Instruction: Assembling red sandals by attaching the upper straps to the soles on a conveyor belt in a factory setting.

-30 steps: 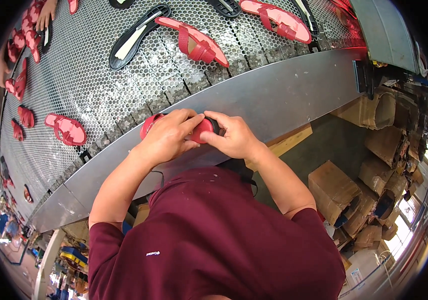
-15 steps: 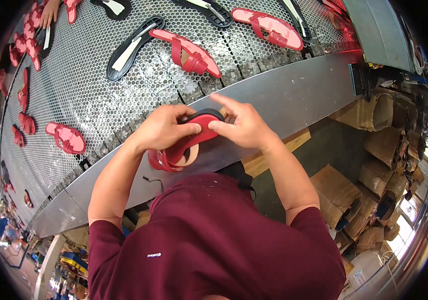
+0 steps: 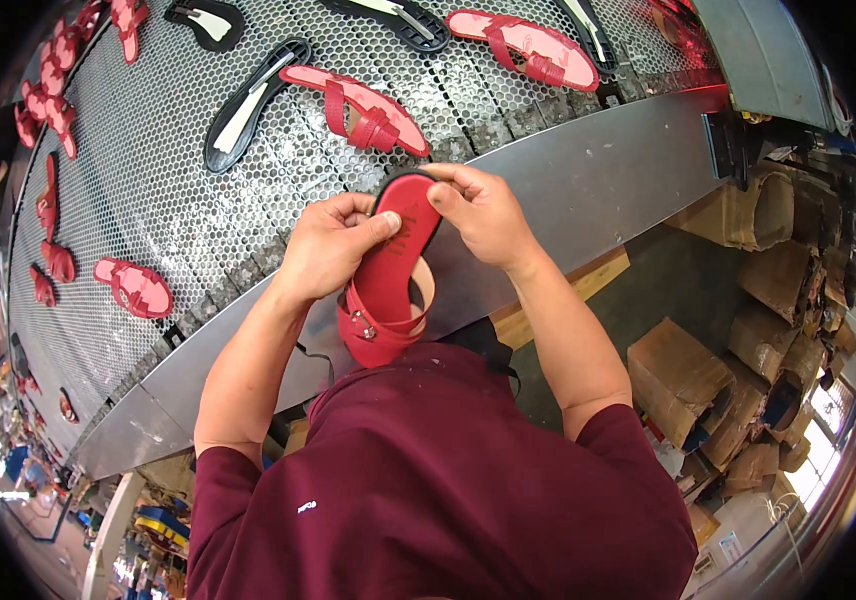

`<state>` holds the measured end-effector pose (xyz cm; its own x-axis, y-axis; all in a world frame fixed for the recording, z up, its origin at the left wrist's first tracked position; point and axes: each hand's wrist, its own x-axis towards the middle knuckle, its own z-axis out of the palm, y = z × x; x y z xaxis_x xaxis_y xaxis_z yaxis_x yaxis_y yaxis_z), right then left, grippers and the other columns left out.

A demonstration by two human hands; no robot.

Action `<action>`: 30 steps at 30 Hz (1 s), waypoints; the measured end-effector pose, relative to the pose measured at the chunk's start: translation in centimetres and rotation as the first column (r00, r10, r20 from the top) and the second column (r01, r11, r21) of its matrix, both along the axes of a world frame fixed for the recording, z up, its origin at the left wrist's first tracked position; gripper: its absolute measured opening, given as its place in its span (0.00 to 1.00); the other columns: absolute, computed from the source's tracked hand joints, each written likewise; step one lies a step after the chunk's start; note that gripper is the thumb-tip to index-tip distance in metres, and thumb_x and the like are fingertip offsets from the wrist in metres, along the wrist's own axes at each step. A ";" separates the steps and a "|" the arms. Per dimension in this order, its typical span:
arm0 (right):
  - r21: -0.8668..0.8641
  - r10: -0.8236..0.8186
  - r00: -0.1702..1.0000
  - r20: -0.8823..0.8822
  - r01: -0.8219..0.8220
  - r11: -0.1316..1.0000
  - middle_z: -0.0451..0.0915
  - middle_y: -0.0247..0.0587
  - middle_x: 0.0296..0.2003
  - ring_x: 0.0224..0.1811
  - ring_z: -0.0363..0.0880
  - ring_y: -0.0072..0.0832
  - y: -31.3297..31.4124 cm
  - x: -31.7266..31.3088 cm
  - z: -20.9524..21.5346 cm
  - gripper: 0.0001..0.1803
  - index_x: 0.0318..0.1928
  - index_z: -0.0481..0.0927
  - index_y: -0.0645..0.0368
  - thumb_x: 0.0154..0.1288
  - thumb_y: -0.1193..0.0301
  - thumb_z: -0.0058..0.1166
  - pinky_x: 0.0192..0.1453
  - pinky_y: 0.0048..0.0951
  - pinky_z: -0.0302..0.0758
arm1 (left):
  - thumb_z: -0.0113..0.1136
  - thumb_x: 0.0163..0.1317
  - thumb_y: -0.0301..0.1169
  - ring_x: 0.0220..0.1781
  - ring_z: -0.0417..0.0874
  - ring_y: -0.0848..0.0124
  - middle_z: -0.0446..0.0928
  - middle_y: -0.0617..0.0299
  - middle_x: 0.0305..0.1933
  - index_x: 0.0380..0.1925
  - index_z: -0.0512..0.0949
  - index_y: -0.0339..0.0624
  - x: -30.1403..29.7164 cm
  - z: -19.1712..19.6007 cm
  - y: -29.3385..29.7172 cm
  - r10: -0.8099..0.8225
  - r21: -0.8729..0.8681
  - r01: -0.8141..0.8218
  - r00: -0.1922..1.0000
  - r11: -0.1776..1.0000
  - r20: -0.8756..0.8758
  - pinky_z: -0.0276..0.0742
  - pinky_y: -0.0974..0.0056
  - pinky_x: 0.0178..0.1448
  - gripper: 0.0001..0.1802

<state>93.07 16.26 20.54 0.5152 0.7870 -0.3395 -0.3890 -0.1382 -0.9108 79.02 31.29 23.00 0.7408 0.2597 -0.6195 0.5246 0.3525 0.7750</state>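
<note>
A red sandal (image 3: 388,275) with a black-edged sole is held between my two hands over the metal rail, heel end away from me and strap end near my shirt. My left hand (image 3: 336,243) grips its left edge, thumb pressed on the red insole. On the other side my right hand (image 3: 480,213) pinches the heel rim, thumb on top and fingers beneath. Just beyond lie a red sandal upper (image 3: 358,110) and a black sole (image 3: 248,110) with a pale strip, both on the perforated conveyor.
More black soles (image 3: 388,20) and a red upper (image 3: 523,50) lie farther along the conveyor (image 3: 178,190). Another red upper (image 3: 135,287) rests at the left. A smooth metal rail (image 3: 588,180) borders the belt. Cardboard boxes (image 3: 683,385) are piled at the right.
The sandal has tipped up and turned, so its insole now faces me with the heel pointing away. Both hands have shifted along its edges. A co-worker's hand at upper left has gone from view.
</note>
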 end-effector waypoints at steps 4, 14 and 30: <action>-0.096 0.297 0.908 -0.296 -0.338 0.936 0.83 0.35 0.35 0.36 0.79 0.18 -1.3 -2.2 -0.1 0.11 0.42 0.80 0.66 0.65 0.70 0.61 0.39 0.22 0.77 | 0.64 0.64 0.31 0.28 0.79 0.80 0.82 0.64 0.29 0.39 0.81 0.32 0.7 -0.9 0.0 0.206 -0.080 -0.204 0.978 0.976 0.018 0.76 0.74 0.33 0.11; -0.129 0.260 0.881 -0.396 -0.334 0.934 0.82 0.33 0.28 0.29 0.79 0.17 -2.6 -0.7 -0.3 0.10 0.28 0.79 0.62 0.66 0.70 0.59 0.33 0.23 0.77 | 0.55 0.70 0.37 0.49 0.80 0.74 0.80 0.59 0.51 0.59 0.72 0.33 -5.4 -2.0 -0.9 0.082 -0.294 -0.067 0.996 0.953 0.039 0.76 0.64 0.52 0.23; 0.119 0.131 0.725 -0.676 -0.068 0.991 0.80 0.39 0.50 0.50 0.79 0.22 -5.3 -1.7 0.3 0.24 0.59 0.73 0.66 0.64 0.72 0.59 0.55 0.28 0.76 | 0.57 0.68 0.26 0.31 0.79 0.81 0.81 0.64 0.34 0.38 0.78 0.34 -2.8 -2.8 -4.9 0.364 -0.265 -0.361 0.931 0.894 -0.040 0.76 0.74 0.35 0.06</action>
